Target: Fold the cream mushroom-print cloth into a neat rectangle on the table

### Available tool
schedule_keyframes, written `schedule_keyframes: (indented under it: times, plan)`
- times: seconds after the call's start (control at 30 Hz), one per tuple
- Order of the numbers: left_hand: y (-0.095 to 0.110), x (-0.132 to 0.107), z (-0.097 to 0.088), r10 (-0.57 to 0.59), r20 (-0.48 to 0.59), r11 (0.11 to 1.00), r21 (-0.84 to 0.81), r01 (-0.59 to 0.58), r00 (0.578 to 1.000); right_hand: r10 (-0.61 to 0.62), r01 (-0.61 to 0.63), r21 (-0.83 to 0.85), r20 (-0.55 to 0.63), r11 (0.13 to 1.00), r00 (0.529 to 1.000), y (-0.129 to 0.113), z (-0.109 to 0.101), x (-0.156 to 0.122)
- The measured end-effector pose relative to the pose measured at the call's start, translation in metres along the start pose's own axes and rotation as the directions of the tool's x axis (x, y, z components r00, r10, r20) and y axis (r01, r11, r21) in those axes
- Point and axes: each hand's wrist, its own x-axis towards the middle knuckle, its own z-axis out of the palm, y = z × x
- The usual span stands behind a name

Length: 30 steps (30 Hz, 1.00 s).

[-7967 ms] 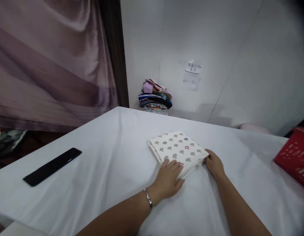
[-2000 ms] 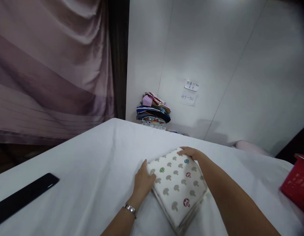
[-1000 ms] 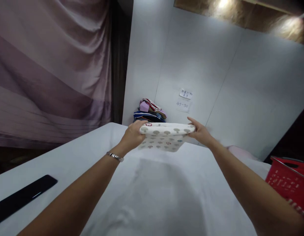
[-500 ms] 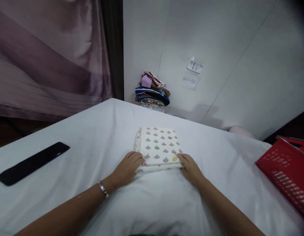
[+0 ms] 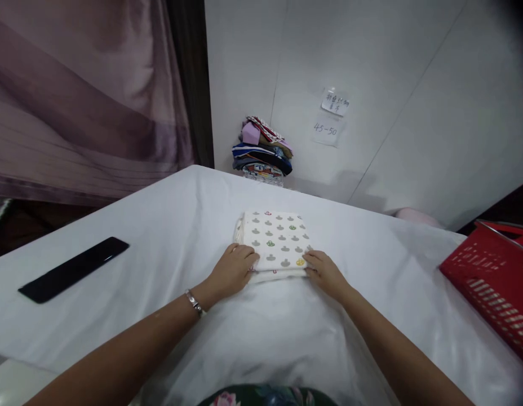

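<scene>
A folded white cloth [image 5: 278, 239] printed with grey, green, yellow and red mushroom shapes lies flat in front of me, in several layers. My left hand [image 5: 236, 268] grips its near left corner, fingers curled over the top. On the near right corner, my right hand [image 5: 324, 272] pinches the layers between thumb and fingers. The undersides of both hands' grips are hidden. A silver bracelet [image 5: 194, 303] circles my left wrist.
A white sheet [image 5: 168, 225] covers the table. On the left lies a flat black object [image 5: 75, 269], and a red basket [image 5: 490, 282] stands at the right edge. Beyond the far edge, a stack of folded clothes [image 5: 262, 149] sits against the wall [image 5: 371, 67]; a pink curtain [image 5: 84, 96] hangs left.
My left hand has shifted inward and farther over the cloth's near left corner. My right hand keeps its hold on the right corner. The camera view has shifted slightly.
</scene>
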Motion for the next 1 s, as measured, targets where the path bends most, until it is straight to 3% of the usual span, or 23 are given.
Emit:
schedule_keyframes:
  times: [0.23, 0.53, 0.77, 0.9, 1.0]
  plan:
    - [-0.004, -0.008, 0.001, 0.055, -0.023, 0.988, 0.146, -0.051, 0.998, -0.174, 0.158, -0.187, -0.073, 0.970, 0.982, -0.007, 0.010, -0.004]
    - [0.003, -0.031, 0.010, -0.013, -0.007, 0.999, 0.030, 0.013, 1.000, -0.217, 0.197, -0.151, -0.129, 0.969, 0.968, -0.009, 0.019, -0.016]
    - [0.008, -0.040, 0.003, -0.053, -0.056, 0.992, -0.115, 0.047, 0.997, -0.140, 0.132, -0.080, -0.105, 0.988, 0.985, -0.001, 0.025, -0.032]
    - [0.009, -0.041, 0.003, -0.069, -0.077, 0.990, -0.132, 0.058, 0.995, -0.032, 0.033, 0.008, -0.114, 0.999, 0.993, -0.008, 0.016, -0.019]
    - [0.009, -0.042, 0.004, -0.068, -0.093, 0.990, -0.130, 0.055, 0.993, -0.039, 0.035, -0.051, -0.090, 0.998, 0.995, -0.015, 0.017, -0.004]
